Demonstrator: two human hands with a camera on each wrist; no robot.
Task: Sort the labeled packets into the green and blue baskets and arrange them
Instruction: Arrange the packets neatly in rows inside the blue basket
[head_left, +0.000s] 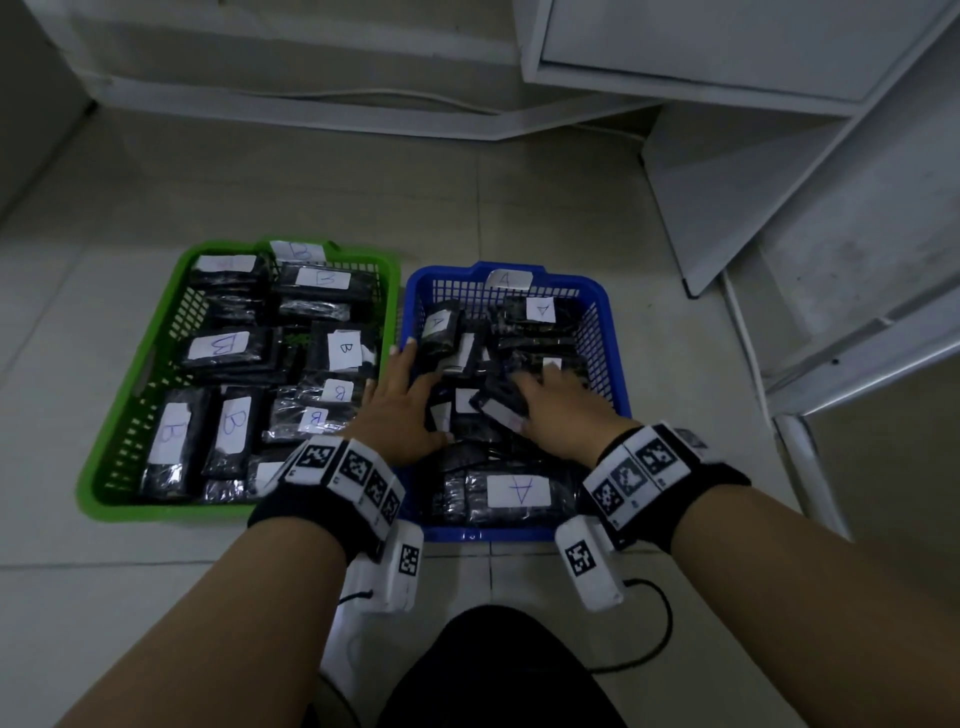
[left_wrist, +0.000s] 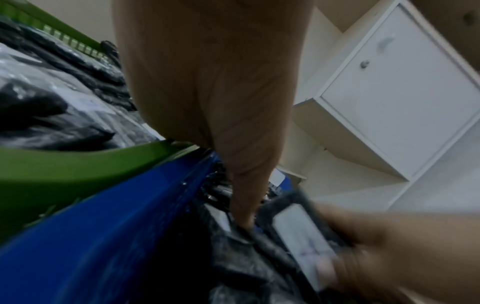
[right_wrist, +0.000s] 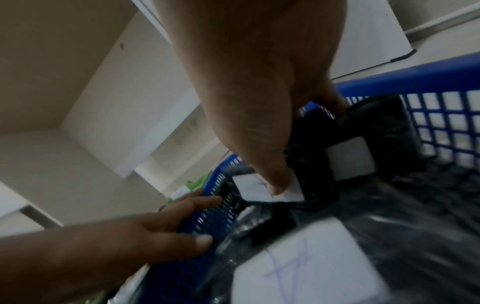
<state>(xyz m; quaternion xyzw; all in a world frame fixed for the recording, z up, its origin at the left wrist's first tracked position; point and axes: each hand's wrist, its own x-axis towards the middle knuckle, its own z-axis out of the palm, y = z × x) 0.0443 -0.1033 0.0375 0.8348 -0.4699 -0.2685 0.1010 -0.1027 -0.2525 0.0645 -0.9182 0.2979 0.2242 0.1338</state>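
The right hand (head_left: 558, 410) is down inside the blue plastic lattice basket (head_left: 602, 332), thumb and fingers pinching a small black plastic-wrapped packet with a white paper label (head_left: 501, 405); in the right wrist view the thumb (right_wrist: 262, 160) presses on that label. The left hand (head_left: 402, 405) lies over the blue basket's left rim, fingers spread and loose, their tips among the packets; it grips nothing that can be made out. Around both hands the blue basket holds jumbled black packets labelled A (head_left: 519, 491). Touching its left side, the green plastic lattice basket (head_left: 130, 415) holds black packets labelled B (head_left: 218, 347) in rough rows. Both baskets sit on the pale tiled floor (head_left: 545, 208), near white cabinets (head_left: 727, 47).
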